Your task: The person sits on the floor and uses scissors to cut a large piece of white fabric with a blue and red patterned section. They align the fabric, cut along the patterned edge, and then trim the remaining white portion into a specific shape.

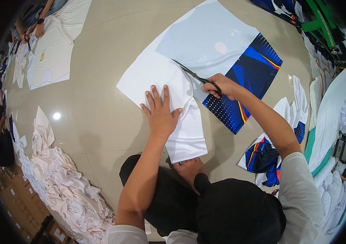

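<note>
My right hand (221, 86) is closed round the black handles of a pair of scissors (193, 74). The blades point up and to the left over the fabric and look slightly apart. Under them lies a large white fabric piece (140, 69), with a pale blue-grey section (205, 32) and a dark blue printed panel (258, 65) with red and yellow stripes on its right. My left hand (160, 114) rests flat on the white fabric, fingers spread. A white flap of it (187, 138) reaches down to my bare foot (191, 171).
A crumpled heap of pale fabric (67, 183) lies at the left. Blue and white scraps (266, 150) lie at the right, near a green metal frame (321, 24). At the upper left another person's hand (39, 30) is near white fabric (55, 53). Cardboard boxes (20, 199) stand lower left.
</note>
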The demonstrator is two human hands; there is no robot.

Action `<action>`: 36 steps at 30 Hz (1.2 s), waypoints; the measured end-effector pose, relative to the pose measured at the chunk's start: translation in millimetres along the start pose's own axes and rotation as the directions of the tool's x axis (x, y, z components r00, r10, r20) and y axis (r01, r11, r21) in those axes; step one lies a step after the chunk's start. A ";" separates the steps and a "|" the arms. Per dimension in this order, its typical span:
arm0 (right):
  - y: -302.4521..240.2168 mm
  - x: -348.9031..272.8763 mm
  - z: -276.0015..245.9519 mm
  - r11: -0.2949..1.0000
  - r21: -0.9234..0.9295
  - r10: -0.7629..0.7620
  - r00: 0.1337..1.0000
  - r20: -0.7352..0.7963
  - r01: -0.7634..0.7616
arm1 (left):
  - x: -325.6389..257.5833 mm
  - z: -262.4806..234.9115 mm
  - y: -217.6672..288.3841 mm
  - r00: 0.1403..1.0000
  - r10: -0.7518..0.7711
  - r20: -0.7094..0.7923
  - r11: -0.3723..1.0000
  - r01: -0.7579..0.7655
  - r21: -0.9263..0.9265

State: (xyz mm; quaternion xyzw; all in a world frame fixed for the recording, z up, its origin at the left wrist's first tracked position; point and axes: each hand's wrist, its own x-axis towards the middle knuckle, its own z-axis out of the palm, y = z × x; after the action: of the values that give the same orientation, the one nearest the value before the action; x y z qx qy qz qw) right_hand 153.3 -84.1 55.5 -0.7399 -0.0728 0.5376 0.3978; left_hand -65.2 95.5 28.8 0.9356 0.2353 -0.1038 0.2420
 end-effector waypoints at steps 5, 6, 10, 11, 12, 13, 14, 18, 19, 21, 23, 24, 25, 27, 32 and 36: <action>-0.7 -0.9 -3.4 0.999 -0.049 -0.007 1.000 0.008 0.007 | -0.8 0.9 -0.4 0.999 0.020 -0.028 1.000 -0.021 -0.008; -1.6 -1.4 -3.1 0.998 -0.058 -0.010 1.000 0.008 0.011 | -0.9 0.8 -0.4 0.999 0.019 -0.027 1.000 -0.019 -0.007; -2.7 -1.0 -6.5 0.994 -0.108 -0.008 1.000 0.008 0.009 | -0.3 2.0 -1.4 1.000 0.013 -0.018 1.000 -0.013 0.003; -2.8 -0.3 -7.3 0.994 -0.106 -0.010 1.000 0.012 0.011 | 0.3 1.6 -1.3 1.000 0.011 -0.015 1.000 -0.011 0.007; -2.8 0.2 -7.9 0.994 -0.104 -0.012 1.000 0.017 0.013 | 0.3 1.4 -1.1 1.000 0.009 -0.011 1.000 -0.009 0.006; -2.7 0.4 -8.7 0.994 -0.106 -0.005 1.000 0.016 0.007 | -0.1 1.3 -0.7 1.000 0.007 -0.007 1.000 -0.007 0.004; -3.7 0.1 -8.5 0.994 -0.109 -0.001 1.000 0.015 0.002 | -0.6 1.0 -0.7 1.000 0.005 -0.003 1.000 -0.005 0.004; -6.4 -0.7 -6.0 0.995 -0.099 -0.011 1.000 0.018 0.012 | -0.8 0.1 -0.8 1.000 0.003 -0.007 1.000 -0.003 0.009; -7.9 0.6 -5.3 0.996 -0.083 -0.007 1.000 0.010 0.008 | -0.5 -0.1 -0.7 1.000 0.002 -0.007 1.000 -0.002 0.011; -10.2 4.5 -3.9 0.999 -0.050 0.004 1.000 -0.006 -0.004 | -0.5 0.6 -0.9 1.000 0.003 -0.006 1.000 -0.003 0.012; -12.3 8.1 -3.4 0.999 -0.051 -0.008 1.000 0.012 0.008 | -0.3 0.8 -1.1 1.000 0.005 -0.009 1.000 -0.005 0.009; -13.3 10.0 -3.5 0.999 -0.052 -0.013 1.000 0.021 0.015 | -0.2 0.8 -0.8 1.000 0.006 -0.005 1.000 -0.006 0.008; -14.8 12.0 -4.3 0.999 -0.048 -0.016 1.000 0.023 0.017 | -0.1 0.8 -0.4 1.000 0.007 -0.002 1.000 -0.007 0.006; -19.6 15.1 -3.0 0.999 -0.042 -0.022 0.999 0.033 0.023 | -0.7 0.4 -1.2 1.000 0.006 0.001 1.000 -0.006 0.009; -27.8 17.8 -0.3 1.000 -0.026 -0.009 1.000 0.023 0.010 | -1.1 -1.9 -0.3 1.000 0.005 0.010 1.000 -0.005 0.014; -30.0 21.5 -2.3 0.998 -0.060 -0.004 1.000 0.030 0.006 | -0.7 -1.0 -1.1 1.000 0.004 0.012 1.000 -0.004 0.011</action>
State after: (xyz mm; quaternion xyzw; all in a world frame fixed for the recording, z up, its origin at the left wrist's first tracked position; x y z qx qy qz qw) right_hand 173.8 -53.6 59.9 -0.7433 -0.0966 0.5452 0.3754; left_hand -66.4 96.6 29.4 0.9367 0.2315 -0.1100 0.2386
